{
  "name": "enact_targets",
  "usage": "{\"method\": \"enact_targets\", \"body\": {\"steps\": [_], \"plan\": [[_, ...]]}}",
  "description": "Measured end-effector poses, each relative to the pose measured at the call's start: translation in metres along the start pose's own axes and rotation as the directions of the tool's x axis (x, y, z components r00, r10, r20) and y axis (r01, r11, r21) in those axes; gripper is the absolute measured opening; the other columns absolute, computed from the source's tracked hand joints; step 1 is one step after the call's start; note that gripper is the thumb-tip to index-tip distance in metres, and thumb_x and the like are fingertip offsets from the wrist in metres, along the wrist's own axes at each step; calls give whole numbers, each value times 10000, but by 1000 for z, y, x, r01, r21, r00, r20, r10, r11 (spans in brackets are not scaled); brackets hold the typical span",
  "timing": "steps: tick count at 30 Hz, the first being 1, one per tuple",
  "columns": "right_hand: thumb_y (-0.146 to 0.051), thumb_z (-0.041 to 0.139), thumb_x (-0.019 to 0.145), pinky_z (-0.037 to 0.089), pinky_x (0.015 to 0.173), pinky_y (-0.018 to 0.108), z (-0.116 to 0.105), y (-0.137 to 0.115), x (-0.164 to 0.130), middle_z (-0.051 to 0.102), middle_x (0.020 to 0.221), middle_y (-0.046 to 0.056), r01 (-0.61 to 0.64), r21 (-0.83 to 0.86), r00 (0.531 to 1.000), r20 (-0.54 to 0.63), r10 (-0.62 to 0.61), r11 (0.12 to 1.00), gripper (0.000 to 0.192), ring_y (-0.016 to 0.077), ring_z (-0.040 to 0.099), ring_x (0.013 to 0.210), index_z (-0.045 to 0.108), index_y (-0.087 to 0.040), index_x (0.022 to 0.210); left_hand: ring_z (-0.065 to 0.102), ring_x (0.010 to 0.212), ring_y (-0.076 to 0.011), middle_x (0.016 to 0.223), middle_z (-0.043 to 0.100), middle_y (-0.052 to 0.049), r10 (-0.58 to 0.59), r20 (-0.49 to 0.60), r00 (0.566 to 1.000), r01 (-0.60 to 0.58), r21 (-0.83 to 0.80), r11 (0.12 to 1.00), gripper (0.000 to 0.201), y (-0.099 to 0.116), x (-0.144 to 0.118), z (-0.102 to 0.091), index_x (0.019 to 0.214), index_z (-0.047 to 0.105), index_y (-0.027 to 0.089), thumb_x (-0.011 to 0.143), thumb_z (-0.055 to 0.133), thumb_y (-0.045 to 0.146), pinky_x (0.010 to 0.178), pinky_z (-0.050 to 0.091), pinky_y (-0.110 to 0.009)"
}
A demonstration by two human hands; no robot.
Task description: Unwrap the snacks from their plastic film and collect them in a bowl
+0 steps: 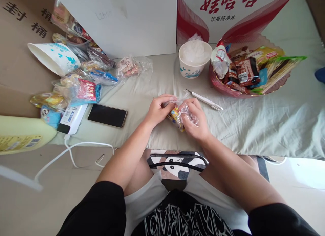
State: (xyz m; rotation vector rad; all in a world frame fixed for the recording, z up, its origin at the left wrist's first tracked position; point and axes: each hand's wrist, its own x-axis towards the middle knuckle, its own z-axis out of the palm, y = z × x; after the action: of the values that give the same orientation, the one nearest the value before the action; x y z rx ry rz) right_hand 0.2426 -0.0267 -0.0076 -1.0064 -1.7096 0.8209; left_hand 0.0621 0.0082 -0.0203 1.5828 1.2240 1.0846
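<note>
Close to the front edge of the cloth-covered surface, both my hands hold a small yellow snack packet (174,115) wrapped in a clear plastic bag (187,115). My left hand (160,110) is closed on the left side, its thumb and fingertips pinching the film at the packet's upper end. Crumpled film bunches in my right hand (196,120), whose fingers are curled round it. Part of the packet is hidden behind the fingers. Just beyond my right hand lies a white pen-shaped cutter (207,100).
A paper cup (188,72) stuffed with clear film stands behind my hands. Right of it, a pink bowl (220,84) holds packaged snacks. At left are a phone (107,115), a white power bank (73,119) with cable, bagged snacks (87,89) and a tipped cup (57,56). Boxes (142,24) stand behind.
</note>
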Motion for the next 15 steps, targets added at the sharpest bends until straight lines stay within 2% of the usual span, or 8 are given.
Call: {"method": "enact_targets", "body": {"steps": [4,8,11,13,15], "plan": [[-195,557,812,538,900,416,4,5,0,581,1008,56,-26,-59,998,-59,23,998,124,223,593,970,626,-244,903,726,1011,-228,1116,770,-88,23,44,999,-23,10,1000,199,1,-2,0,900,809,207,849,720,377,887,573,-350],[-208,568,814,526,930,428,6,8,0,569,1027,56,-67,-81,992,-115,57,994,111,227,580,1008,616,-246,906,718,996,-238,1211,732,-105,66,161,985,-66,-4,998,298,0,-2,-6,968,810,207,833,736,462,825,572,-350],[-204,562,818,522,888,404,6,9,1,587,969,41,-123,-28,983,-140,118,992,101,210,582,949,612,-248,893,695,1107,-278,1279,690,-133,134,226,965,-138,-1,990,486,0,-1,-8,1052,782,191,744,814,565,934,562,-391],[-202,559,810,518,851,385,6,9,2,597,926,31,-158,3,978,-135,157,987,90,200,583,903,604,-245,876,672,1163,-302,1287,669,-147,164,235,958,-182,56,982,633,0,-2,-7,1104,751,179,649,877,601,1012,538,-429],[-210,561,804,511,828,375,6,9,4,604,902,25,-194,14,974,-113,194,981,73,195,583,876,589,-240,865,663,1173,-309,1264,660,-146,166,222,961,-200,136,970,698,1,-3,-4,1117,725,173,592,916,592,1043,525,-444]]}}
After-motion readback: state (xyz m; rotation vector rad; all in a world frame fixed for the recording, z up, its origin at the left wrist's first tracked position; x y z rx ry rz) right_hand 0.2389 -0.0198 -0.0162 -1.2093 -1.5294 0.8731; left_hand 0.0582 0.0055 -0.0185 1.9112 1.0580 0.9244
